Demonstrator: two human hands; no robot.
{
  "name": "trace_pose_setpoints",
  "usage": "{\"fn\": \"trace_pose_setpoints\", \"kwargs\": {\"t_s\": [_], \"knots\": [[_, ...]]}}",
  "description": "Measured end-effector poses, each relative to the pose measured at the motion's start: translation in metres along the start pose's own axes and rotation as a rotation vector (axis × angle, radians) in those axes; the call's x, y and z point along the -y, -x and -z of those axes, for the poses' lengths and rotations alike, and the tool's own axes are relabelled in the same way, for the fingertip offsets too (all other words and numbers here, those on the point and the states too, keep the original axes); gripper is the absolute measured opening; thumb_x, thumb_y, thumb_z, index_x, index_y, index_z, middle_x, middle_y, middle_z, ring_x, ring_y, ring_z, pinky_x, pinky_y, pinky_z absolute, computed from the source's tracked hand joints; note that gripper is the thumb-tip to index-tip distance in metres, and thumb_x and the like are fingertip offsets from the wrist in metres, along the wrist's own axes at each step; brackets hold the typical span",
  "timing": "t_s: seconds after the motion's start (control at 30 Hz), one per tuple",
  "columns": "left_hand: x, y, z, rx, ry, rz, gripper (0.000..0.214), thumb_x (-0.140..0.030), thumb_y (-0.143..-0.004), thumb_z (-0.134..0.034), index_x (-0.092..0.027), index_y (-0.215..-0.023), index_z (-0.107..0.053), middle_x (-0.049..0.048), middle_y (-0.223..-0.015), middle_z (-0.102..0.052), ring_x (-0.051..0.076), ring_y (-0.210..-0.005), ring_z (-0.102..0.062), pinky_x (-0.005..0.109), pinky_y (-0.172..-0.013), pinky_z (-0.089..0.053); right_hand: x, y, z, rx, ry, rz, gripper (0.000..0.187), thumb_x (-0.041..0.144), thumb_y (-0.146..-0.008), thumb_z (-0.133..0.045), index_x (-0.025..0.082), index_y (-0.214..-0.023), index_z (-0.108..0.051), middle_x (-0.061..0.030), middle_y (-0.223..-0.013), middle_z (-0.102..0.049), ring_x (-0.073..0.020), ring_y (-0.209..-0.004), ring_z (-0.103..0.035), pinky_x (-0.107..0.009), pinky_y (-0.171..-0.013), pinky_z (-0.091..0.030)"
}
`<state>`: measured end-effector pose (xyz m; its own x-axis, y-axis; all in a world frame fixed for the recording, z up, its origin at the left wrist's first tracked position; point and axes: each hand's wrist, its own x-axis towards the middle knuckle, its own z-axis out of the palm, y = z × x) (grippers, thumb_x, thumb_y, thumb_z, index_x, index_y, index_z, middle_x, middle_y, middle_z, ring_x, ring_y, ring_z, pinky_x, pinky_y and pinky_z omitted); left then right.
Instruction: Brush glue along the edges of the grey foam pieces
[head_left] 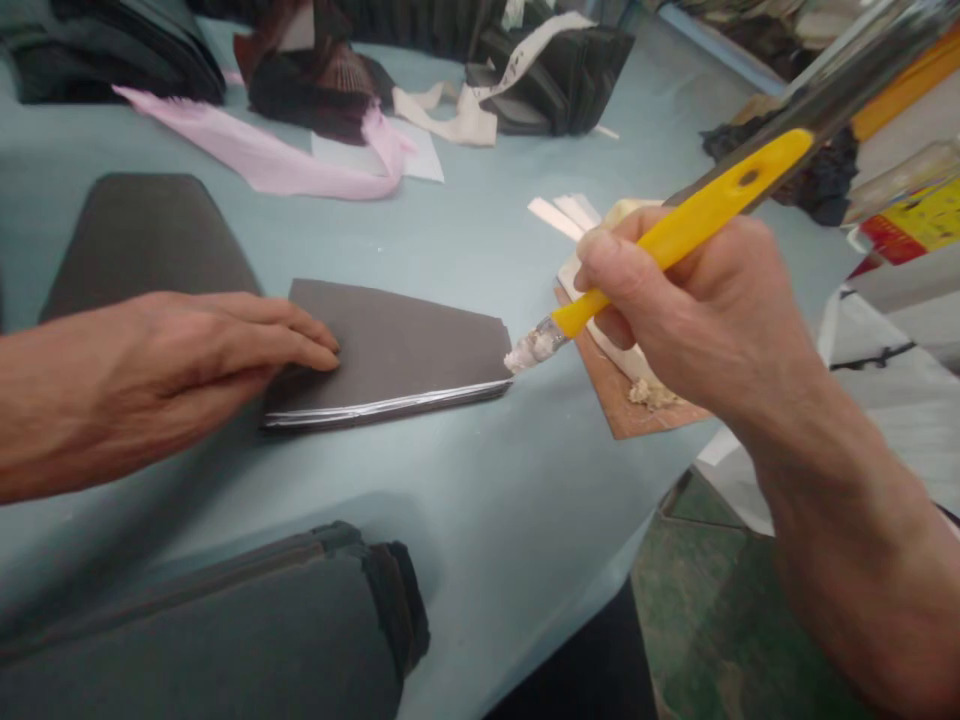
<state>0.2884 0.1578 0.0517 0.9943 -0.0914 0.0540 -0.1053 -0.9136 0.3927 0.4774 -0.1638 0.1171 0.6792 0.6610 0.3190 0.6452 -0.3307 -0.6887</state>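
My right hand [675, 300] grips a brush with a yellow handle [720, 200]. White paste coats its bristle end [534, 345], which is at the right end of a small stack of dark grey tapered pieces [405, 340]. A whitish strip runs along the near edge of that stack. Fingers outstretched, my left hand [217, 350] rests on the stack's left part. Behind that hand lies another dark tapered piece [150, 230], flat on the blue-grey table [465, 500]. Under and beyond my right hand is a brown board [611, 400] with a clump of dried yellowish matter.
At the lower left, a thick pile of dark pieces [225, 630] lies close to me. Pink cloth [277, 165], pale strips [457, 120] and dark stacked pieces [570, 80] lie along the back. The table's edge slants down at right, with green floor [712, 620] below.
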Motion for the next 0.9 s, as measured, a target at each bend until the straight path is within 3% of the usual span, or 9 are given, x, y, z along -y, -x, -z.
{"fn": "trace_pose_setpoints", "kwargs": {"t_s": [0.07,0.17,0.27,0.37,0.5,0.7,0.9], "knots": [[-0.014,0.002,0.004,0.040,-0.032,-0.081,0.044,-0.037,-0.108,-0.037,-0.029,-0.125,-0.078,-0.0066,-0.133,-0.076,0.014,-0.121,-0.072,0.030,-0.118,-0.054,0.007,-0.006,-0.011,-0.007,-0.117,-0.008,0.037,0.024,-0.105,-0.064,0.021,-0.069,-0.057,0.0065,-0.053,-0.047,-0.0070,-0.048,-0.041,-0.026,-0.047,-0.030],[-0.040,0.000,0.011,0.058,0.010,-0.141,0.047,-0.025,-0.108,-0.031,-0.018,-0.124,-0.076,0.0057,-0.131,-0.077,0.016,-0.120,-0.072,0.027,-0.112,-0.057,0.012,-0.021,-0.037,-0.011,-0.254,-0.002,0.039,0.036,-0.106,-0.065,0.021,-0.071,-0.058,0.0062,-0.052,-0.049,-0.0067,-0.046,-0.042,-0.026,-0.044,-0.028],[-0.056,-0.002,0.015,0.072,-0.004,-0.130,0.048,-0.018,-0.106,-0.028,-0.018,-0.124,-0.073,0.0085,-0.129,-0.076,0.018,-0.114,-0.074,0.028,-0.100,-0.062,0.011,-0.041,-0.068,0.028,-0.347,0.036,0.051,0.055,-0.104,-0.064,0.021,-0.068,-0.054,0.0053,-0.053,-0.049,-0.0068,-0.048,-0.042,-0.026,-0.046,-0.030],[-0.059,0.000,0.016,0.094,-0.001,-0.099,0.048,-0.014,-0.105,-0.029,-0.021,-0.126,-0.071,0.0073,-0.128,-0.076,0.019,-0.112,-0.074,0.030,-0.096,-0.063,0.009,-0.060,-0.098,0.049,-0.433,0.098,0.059,0.070,-0.100,-0.062,0.021,-0.069,-0.054,0.0044,-0.059,-0.050,-0.0076,-0.054,-0.044,-0.026,-0.053,-0.036],[-0.053,0.003,0.014,0.102,0.026,-0.096,0.045,-0.013,-0.106,-0.030,-0.022,-0.126,-0.068,0.0057,-0.130,-0.075,0.018,-0.113,-0.073,0.031,-0.096,-0.062,0.006,-0.077,-0.129,0.068,-0.480,0.136,0.062,0.077,-0.099,-0.059,0.021,-0.073,-0.055,0.0045,-0.062,-0.051,-0.0088,-0.058,-0.046,-0.028,-0.057,-0.036],[-0.059,0.001,0.015,0.109,-0.007,-0.062,0.044,-0.012,-0.103,-0.031,-0.020,-0.117,-0.072,0.0083,-0.126,-0.075,0.022,-0.108,-0.072,0.036,-0.094,-0.063,0.005,-0.090,-0.154,0.113,-0.521,0.146,0.064,0.083,-0.095,-0.059,0.021,-0.078,-0.057,0.0055,-0.061,-0.053,-0.0100,-0.059,-0.049,-0.029,-0.062,-0.038],[-0.067,0.000,0.016,0.127,-0.026,-0.025,0.045,-0.012,-0.102,-0.031,-0.019,-0.114,-0.073,0.0088,-0.126,-0.075,0.023,-0.106,-0.072,0.036,-0.093,-0.063,0.004,-0.092,-0.155,0.127,-0.464,0.165,0.062,0.079,-0.096,-0.061,0.020,-0.079,-0.059,0.0034,-0.070,-0.057,-0.0110,-0.066,-0.051,-0.030,-0.066,-0.037]]}}
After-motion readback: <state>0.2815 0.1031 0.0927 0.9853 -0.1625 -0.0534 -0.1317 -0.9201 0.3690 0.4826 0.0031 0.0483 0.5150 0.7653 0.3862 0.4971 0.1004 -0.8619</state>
